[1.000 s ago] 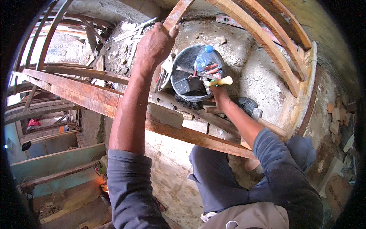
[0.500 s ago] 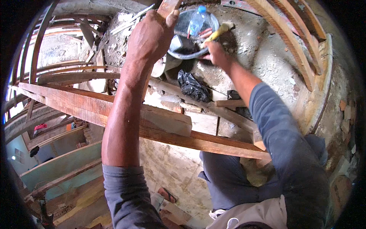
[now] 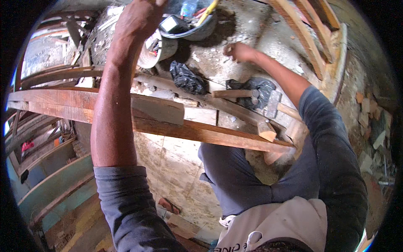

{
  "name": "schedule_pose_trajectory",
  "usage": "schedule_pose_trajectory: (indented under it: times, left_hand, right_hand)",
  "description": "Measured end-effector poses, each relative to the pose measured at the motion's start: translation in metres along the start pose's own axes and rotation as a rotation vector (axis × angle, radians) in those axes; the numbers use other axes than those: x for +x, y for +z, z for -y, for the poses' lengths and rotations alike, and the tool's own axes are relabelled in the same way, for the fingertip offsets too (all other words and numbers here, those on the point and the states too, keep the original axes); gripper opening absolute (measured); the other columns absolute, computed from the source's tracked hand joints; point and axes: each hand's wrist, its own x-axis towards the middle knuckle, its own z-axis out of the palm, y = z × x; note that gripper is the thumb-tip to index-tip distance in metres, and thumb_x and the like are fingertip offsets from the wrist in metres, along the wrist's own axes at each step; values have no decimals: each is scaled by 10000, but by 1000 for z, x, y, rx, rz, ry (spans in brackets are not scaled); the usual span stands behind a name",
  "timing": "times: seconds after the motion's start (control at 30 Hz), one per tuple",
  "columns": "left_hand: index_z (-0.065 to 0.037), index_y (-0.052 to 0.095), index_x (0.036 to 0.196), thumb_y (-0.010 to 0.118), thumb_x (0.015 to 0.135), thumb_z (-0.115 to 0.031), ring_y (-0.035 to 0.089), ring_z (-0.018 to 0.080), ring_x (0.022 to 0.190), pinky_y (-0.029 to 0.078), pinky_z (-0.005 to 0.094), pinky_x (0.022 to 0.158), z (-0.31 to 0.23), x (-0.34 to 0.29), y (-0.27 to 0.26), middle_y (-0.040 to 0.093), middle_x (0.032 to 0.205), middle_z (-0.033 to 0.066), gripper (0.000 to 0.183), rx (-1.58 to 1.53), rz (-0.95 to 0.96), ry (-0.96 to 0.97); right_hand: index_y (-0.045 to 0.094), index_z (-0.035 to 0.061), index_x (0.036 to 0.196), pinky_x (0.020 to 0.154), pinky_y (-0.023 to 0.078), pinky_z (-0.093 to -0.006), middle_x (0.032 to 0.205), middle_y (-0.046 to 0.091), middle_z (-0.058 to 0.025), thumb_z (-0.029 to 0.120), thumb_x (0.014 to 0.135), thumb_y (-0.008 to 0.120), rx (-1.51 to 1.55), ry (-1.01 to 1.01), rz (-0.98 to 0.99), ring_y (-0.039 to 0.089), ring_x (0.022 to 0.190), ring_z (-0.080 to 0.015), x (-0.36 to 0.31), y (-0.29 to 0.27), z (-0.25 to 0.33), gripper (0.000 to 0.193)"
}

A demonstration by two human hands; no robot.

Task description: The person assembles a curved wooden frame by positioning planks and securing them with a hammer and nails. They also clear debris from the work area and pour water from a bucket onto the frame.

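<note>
My left hand (image 3: pixel 140 17), cut by the top edge, has its fingers closed around a length of wood; most of that piece is out of view or behind my forearm. My right hand (image 3: pixel 240 53) hovers over the dusty ground with nothing in it, its fingers loosely bent and apart. A yellow-handled tool (image 3: pixel 207 12) leans in the dark basin (image 3: pixel 201 32), beside a clear plastic bottle (image 3: pixel 189 7). Below my right hand lie a wooden-handled hammer (image 3: pixel 231 93) and a second hammer (image 3: pixel 273 104). A long wooden beam (image 3: pixel 201 131) crosses under my left forearm, in front of my legs.
A white bucket (image 3: pixel 168 49) stands beside the basin. Near it lies a black plastic bag (image 3: pixel 187 77). Curved wooden ribs (image 3: pixel 300 40) rise at the far right, with broken bricks (image 3: pixel 365 111) beyond. Planks (image 3: pixel 63 189) fill the lower left.
My right hand has let go of the yellow-handled tool, now in the basin, and drawn nearer. My left hand has shifted up and left in the picture. The view has turned, uncovering the hammers.
</note>
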Motion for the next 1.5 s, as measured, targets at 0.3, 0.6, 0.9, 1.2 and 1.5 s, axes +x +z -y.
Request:
schedule_pose_trajectory:
  times: [0.3, 0.6, 0.9, 1.2, 1.5]
  left_hand:
    - [78, 706, 1036, 466, 1007, -647, 683, 497, 1029, 533, 552, 905, 24, 11, 17, 690, 1004, 362, 764, -10, -55, 149]
    - [38, 696, 1117, 478, 1020, -570, 698, 475, 991, 541, 545, 861, 9, -5, -2, 714, 1014, 314, 654, 10, -54, 142]
    - [15, 687, 1172, 439, 1043, -513, 693, 460, 1008, 525, 537, 881, -16, -22, -25, 716, 1023, 302, 598, 1, -7, 76]
    - [50, 693, 1132, 465, 1034, -491, 696, 462, 997, 532, 540, 887, -9, -10, -16, 710, 1015, 318, 596, 34, 48, 12]
    - [61, 688, 1163, 478, 1032, -498, 701, 471, 1006, 544, 531, 886, -3, -4, -5, 709, 1036, 327, 611, -22, -1, 42]
  right_hand:
    - [553, 136, 1458, 1159, 277, -568, 1406, 532, -144, 406, 807, 806, -622, -50, -155, 431, 1357, -347, -150, 89, -64, 749]
    - [670, 151, 1297, 1130, 301, -568, 1237, 611, -121, 358, 802, 805, -737, -160, -164, 445, 1331, -349, -119, 118, -74, 553]
    - [718, 9, 1049, 881, 529, -458, 975, 713, -222, 265, 802, 813, -120, -113, -282, 669, 963, -378, -111, 64, -42, 368]
    - [743, -11, 990, 784, 512, -365, 897, 728, -148, 257, 777, 843, 291, -67, -309, 671, 830, -240, -89, 38, -34, 357]
    - [728, -34, 1079, 822, 503, -338, 964, 729, -139, 309, 827, 807, 192, -117, -294, 653, 876, -211, -104, 14, 17, 433]
